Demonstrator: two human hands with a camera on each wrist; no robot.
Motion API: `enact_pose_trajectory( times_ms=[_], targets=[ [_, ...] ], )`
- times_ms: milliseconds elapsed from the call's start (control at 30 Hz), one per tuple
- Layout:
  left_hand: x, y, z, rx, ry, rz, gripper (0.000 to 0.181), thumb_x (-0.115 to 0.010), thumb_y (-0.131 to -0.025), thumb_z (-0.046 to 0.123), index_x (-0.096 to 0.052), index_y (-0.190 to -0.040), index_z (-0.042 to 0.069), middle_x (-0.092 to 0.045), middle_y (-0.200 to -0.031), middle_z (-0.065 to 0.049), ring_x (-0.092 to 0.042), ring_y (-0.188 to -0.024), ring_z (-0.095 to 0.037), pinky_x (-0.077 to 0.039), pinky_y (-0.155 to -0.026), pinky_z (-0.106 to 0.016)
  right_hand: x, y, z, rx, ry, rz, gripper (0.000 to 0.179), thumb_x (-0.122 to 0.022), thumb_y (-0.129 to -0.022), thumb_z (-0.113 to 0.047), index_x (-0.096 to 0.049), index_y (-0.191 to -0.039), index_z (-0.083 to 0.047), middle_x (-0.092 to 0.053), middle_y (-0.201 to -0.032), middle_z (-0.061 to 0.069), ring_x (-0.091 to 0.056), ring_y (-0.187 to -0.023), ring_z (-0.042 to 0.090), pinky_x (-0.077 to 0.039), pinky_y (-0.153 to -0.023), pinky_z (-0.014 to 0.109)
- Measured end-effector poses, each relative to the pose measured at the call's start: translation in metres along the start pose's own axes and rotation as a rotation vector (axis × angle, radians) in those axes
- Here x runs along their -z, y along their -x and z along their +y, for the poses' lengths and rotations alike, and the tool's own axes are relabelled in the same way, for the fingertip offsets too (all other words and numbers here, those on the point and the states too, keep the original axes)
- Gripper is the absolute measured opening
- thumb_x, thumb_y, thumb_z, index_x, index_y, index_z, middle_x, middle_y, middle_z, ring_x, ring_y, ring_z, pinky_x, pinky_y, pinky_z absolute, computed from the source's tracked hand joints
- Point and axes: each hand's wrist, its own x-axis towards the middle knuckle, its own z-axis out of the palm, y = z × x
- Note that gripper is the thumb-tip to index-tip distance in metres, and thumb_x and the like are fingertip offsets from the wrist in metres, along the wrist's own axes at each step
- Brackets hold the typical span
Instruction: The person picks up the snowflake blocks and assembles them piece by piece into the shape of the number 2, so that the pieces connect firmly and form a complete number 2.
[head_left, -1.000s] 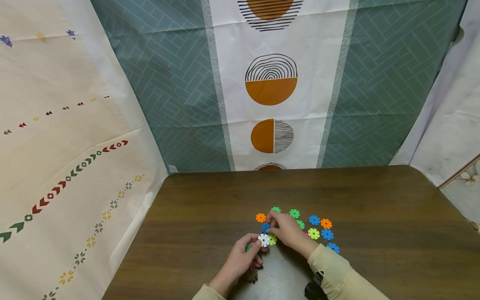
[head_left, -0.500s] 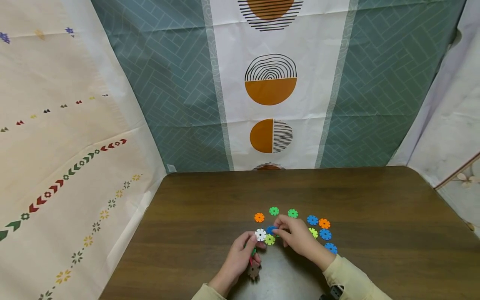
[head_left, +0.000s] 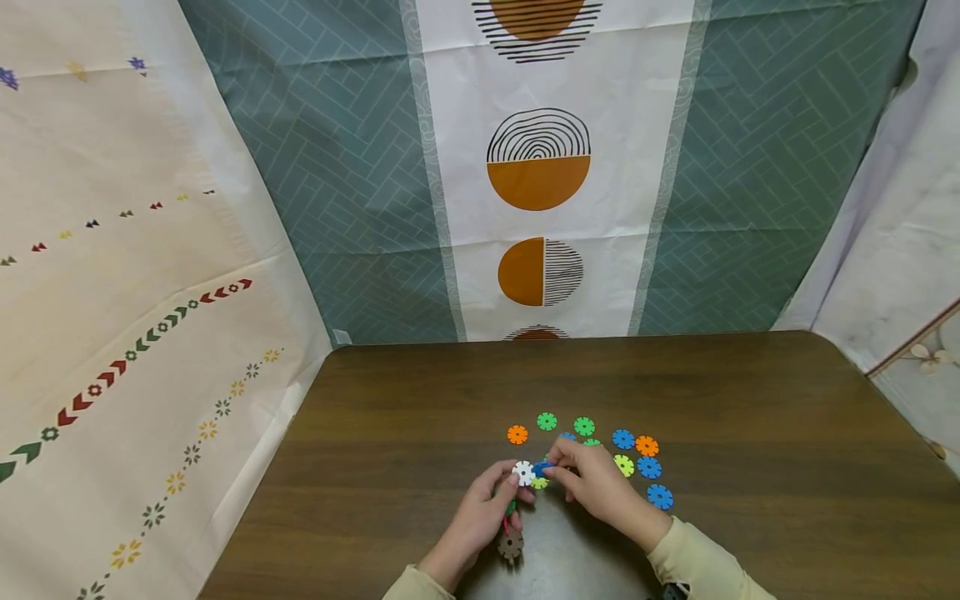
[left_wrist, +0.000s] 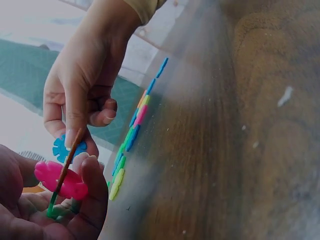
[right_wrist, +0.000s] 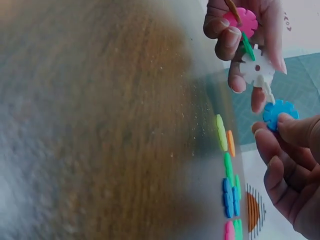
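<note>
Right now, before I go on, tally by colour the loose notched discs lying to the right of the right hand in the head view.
Blue notched discs: 3
Orange notched disc: 1
Yellow-green notched disc: 1
Total: 5 to the right of the right hand

This looks like a room at home — a brown wood table [head_left: 420,408] with a green and white cloth [head_left: 626,183] hung behind it, a cream flowery cloth [head_left: 97,308] to its left and a pale cloth [head_left: 892,242] to its right.
</note>
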Motion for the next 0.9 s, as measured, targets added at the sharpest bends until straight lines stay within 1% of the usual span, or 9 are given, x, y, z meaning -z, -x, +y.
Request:
enact_pose_trajectory(
  times_ms=[67, 133, 267, 333, 400, 533, 667, 800, 900],
  targets=[
    [-0.001, -0.001, -0.001, 0.007, -0.022, -0.007, 0.032, -0.044, -0.105, 0.018, -0.053, -0.130, 0.000, -0.066, -0.094, -0.020, -0.053, -0.053, -0.013, -0.045, -0.048, -0.021, -0.001, 0.001, 0.000, 0.018, 0.005, 0.005, 0.012, -0.066, -0.093, -0.011, -0.057, -0.086, -0.015, -0.069, -0.073, 0.000, -0.051, -0.047, 0.004, -0.046, -0.047, 0.024],
    [-0.003, -0.003, -0.003, 0.002, -0.060, -0.011, 0.029, -0.043, -0.106, 0.017, -0.056, -0.126, 0.001, -0.066, -0.092, -0.018, -0.053, -0.052, -0.013, -0.043, -0.047, -0.020, -0.002, 0.001, -0.001, 0.035, 0.016, 0.012, 0.014, -0.067, -0.092, -0.010, -0.057, -0.084, -0.015, -0.067, -0.069, -0.001, -0.049, -0.047, 0.002, -0.045, -0.046, 0.023],
    [-0.005, -0.005, -0.007, -0.018, -0.130, -0.019, 0.025, -0.042, -0.106, 0.014, -0.059, -0.117, 0.000, -0.068, -0.088, -0.016, -0.051, -0.051, -0.011, -0.040, -0.044, -0.019, -0.005, 0.002, -0.003, 0.112, 0.128, 0.039, 0.020, -0.069, -0.090, -0.009, -0.054, -0.079, -0.016, -0.060, -0.062, -0.006, -0.043, -0.049, -0.001, -0.040, -0.048, 0.021],
    [-0.005, -0.005, -0.009, -0.027, -0.134, -0.024, 0.023, -0.042, -0.105, 0.011, -0.059, -0.115, -0.001, -0.068, -0.087, -0.017, -0.051, -0.050, -0.011, -0.040, -0.043, -0.019, -0.006, 0.001, -0.003, 0.146, 0.191, 0.052, 0.023, -0.070, -0.089, -0.009, -0.053, -0.078, -0.018, -0.058, -0.063, -0.007, -0.040, -0.052, -0.001, -0.037, -0.050, 0.019],
    [-0.005, -0.005, -0.009, -0.024, -0.121, -0.022, 0.022, -0.042, -0.105, 0.010, -0.059, -0.114, -0.002, -0.067, -0.086, -0.018, -0.051, -0.050, -0.012, -0.041, -0.043, -0.019, -0.007, 0.001, -0.004, 0.168, 0.223, 0.065, 0.025, -0.071, -0.088, -0.009, -0.052, -0.076, -0.018, -0.058, -0.065, -0.006, -0.039, -0.054, -0.001, -0.036, -0.051, 0.020],
    [-0.005, -0.006, -0.008, -0.007, -0.116, -0.029, 0.021, -0.043, -0.104, 0.009, -0.059, -0.113, -0.001, -0.066, -0.086, -0.016, -0.051, -0.049, -0.011, -0.041, -0.043, -0.019, -0.008, 0.002, -0.002, 0.165, 0.224, 0.068, 0.026, -0.072, -0.087, -0.008, -0.051, -0.075, -0.019, -0.055, -0.062, -0.009, -0.038, -0.054, 0.000, -0.035, -0.051, 0.020],
    [-0.004, -0.006, -0.007, 0.021, -0.122, -0.054, 0.020, -0.043, -0.104, 0.008, -0.059, -0.111, -0.002, -0.066, -0.085, -0.015, -0.050, -0.048, -0.010, -0.039, -0.042, -0.019, -0.010, 0.003, 0.002, 0.165, 0.203, 0.039, 0.026, -0.072, -0.087, -0.008, -0.052, -0.076, -0.019, -0.053, -0.063, -0.011, -0.037, -0.055, -0.001, -0.034, -0.051, 0.019],
    [-0.001, -0.006, -0.008, 0.049, -0.081, -0.076, 0.022, -0.042, -0.105, 0.008, -0.058, -0.112, -0.004, -0.066, -0.086, -0.015, -0.049, -0.047, -0.010, -0.038, -0.042, -0.018, -0.012, 0.003, 0.006, 0.165, 0.155, 0.018, 0.025, -0.071, -0.088, -0.007, -0.053, -0.076, -0.019, -0.058, -0.066, -0.007, -0.039, -0.057, -0.001, -0.036, -0.052, 0.019],
    [0.000, -0.007, -0.010, 0.061, -0.046, -0.087, 0.023, -0.041, -0.105, 0.009, -0.058, -0.113, -0.005, -0.066, -0.088, -0.015, -0.049, -0.048, -0.009, -0.038, -0.042, -0.018, -0.012, 0.003, 0.007, 0.136, 0.113, 0.006, 0.023, -0.069, -0.089, -0.006, -0.054, -0.077, -0.019, -0.062, -0.070, -0.006, -0.044, -0.057, -0.001, -0.039, -0.051, 0.019]
  ],
)
